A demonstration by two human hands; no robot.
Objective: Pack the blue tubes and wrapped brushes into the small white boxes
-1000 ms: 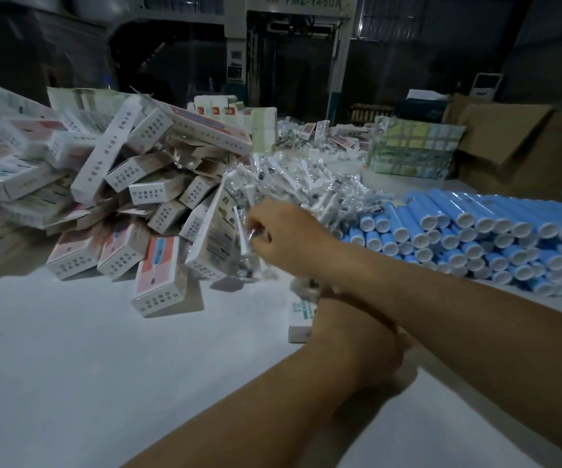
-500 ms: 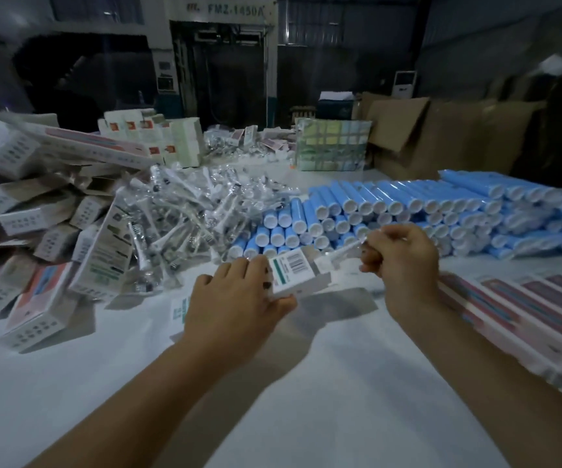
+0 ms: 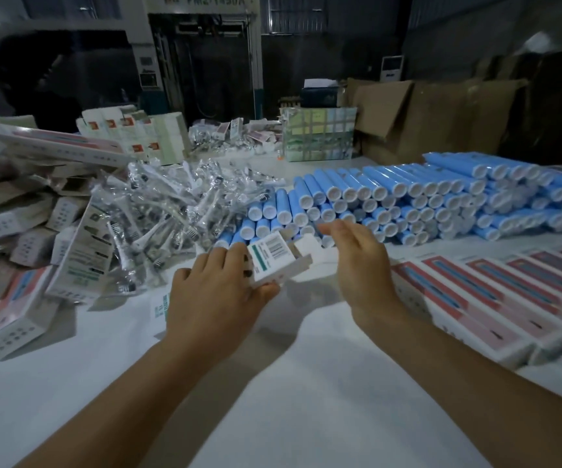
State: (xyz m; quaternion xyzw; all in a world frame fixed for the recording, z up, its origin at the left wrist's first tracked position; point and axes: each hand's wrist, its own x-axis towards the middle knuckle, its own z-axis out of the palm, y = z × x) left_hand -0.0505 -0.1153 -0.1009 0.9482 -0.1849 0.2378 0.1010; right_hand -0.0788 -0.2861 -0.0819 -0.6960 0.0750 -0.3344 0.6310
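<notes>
My left hand (image 3: 217, 292) grips a small white box (image 3: 274, 256) with a barcode label, its end flap open toward the right. Just right of the flap, my right hand (image 3: 357, 261) hovers with fingers straight and holds nothing. Behind the hands lies a stack of blue tubes (image 3: 407, 204) with white caps facing me. A heap of brushes in clear wrappers (image 3: 168, 207) sits left of the tubes. Whether the box has anything inside is hidden.
A pile of small white boxes (image 3: 29, 231) fills the left of the white table (image 3: 272, 383). Long pink-and-white flat boxes (image 3: 495, 298) lie in a row at the right. Cardboard cartons (image 3: 441, 113) and more packs stand at the back.
My right hand carried a wrapped brush from the heap to the box my left hand lifted; now the brush is out of sight and the right hand is open by the flap.
</notes>
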